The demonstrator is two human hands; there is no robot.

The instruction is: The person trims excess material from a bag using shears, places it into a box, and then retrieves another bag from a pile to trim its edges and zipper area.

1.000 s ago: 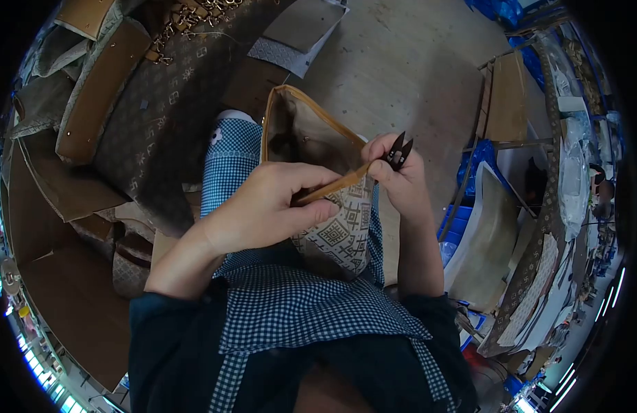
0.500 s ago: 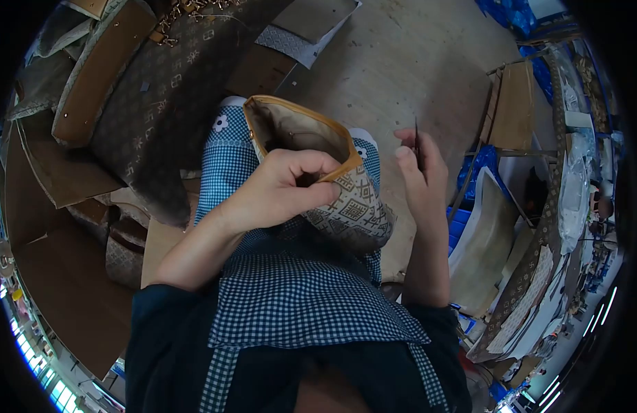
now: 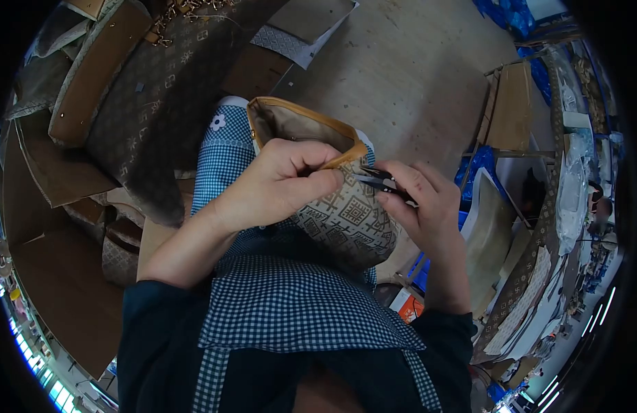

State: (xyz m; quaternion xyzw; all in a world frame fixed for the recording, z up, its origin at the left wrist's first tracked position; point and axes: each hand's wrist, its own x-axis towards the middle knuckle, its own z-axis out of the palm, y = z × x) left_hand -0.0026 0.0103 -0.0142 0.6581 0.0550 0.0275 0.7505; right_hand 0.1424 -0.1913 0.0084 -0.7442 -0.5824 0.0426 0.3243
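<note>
A patterned beige bag point(image 3: 349, 213) with a tan trimmed rim lies over the lap, its mouth open and facing up and away. My left hand point(image 3: 291, 182) pinches the near right part of that rim between thumb and fingers. Small black thread snips point(image 3: 391, 187) are held in my right hand point(image 3: 429, 203), with their blades pointing left at the bag's trimmed corner, close to my left fingertips. Whether the blades touch the bag or a thread cannot be made out.
Dark patterned material point(image 3: 146, 103) covers the left side, with gold hardware point(image 3: 188, 14) on top. Brown panels point(image 3: 64, 289) stand at the lower left. At the right are a folding chair point(image 3: 510, 110), blue plastic point(image 3: 478, 165) and a shelf edge with wrapped items.
My right hand has moved left and inward to the bag's corner, and the snips now show clearly in it. My left hand still pinches the rim; the bag has shifted slightly.
</note>
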